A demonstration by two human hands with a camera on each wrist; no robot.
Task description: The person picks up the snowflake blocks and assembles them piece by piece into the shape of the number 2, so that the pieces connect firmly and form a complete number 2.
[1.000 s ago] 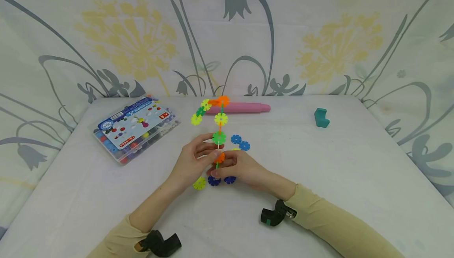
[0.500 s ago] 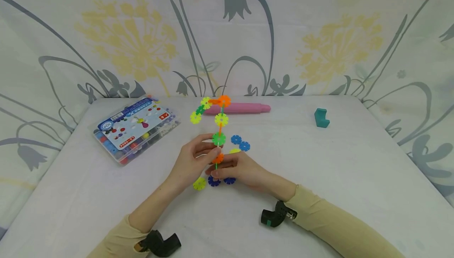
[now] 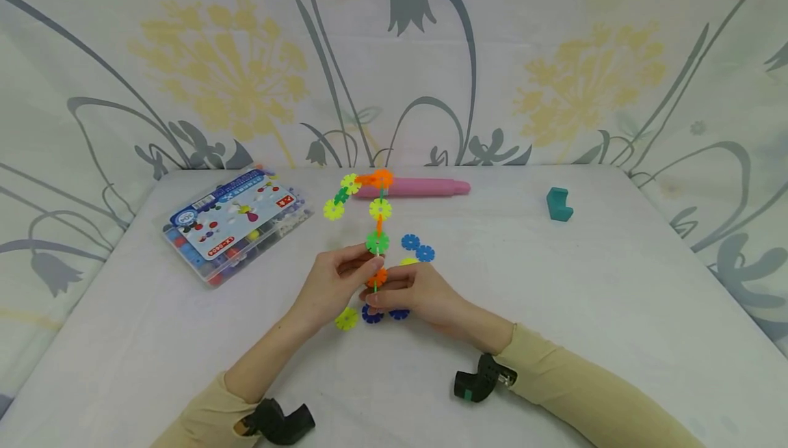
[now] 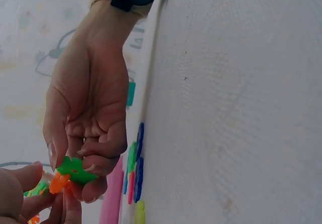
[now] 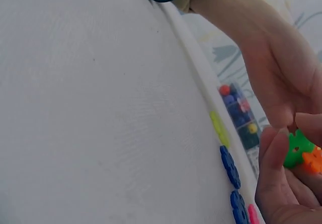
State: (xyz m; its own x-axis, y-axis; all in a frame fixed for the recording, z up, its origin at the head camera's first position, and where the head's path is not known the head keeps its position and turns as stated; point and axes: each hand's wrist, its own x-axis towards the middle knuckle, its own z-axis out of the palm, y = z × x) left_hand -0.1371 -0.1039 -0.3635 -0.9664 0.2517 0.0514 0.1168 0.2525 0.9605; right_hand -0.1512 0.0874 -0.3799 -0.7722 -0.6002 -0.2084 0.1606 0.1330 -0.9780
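A chain of slotted plastic snowflake discs (image 3: 380,209) in yellow, orange and green stands up between both hands, its top bending over to the left. With thumb and fingers my left hand (image 3: 337,278) holds it around the orange disc (image 3: 377,277). My right hand (image 3: 425,295) pinches the lowest green disc (image 4: 75,169), which is edge-on in the head view. The left wrist view shows this green disc joined to the orange one. Fingers hide part of the joint.
Loose discs lie around the hands: yellow (image 3: 347,319), dark blue (image 3: 372,314) and light blue (image 3: 410,242). Behind is a pink tube-like object (image 3: 425,188). A clear bead box (image 3: 237,222) lies at left, a teal block (image 3: 559,204) at right.
The chain's upper end has swung slightly left and its bent tip sits a little farther left. Both hands keep their hold in nearly the same place.
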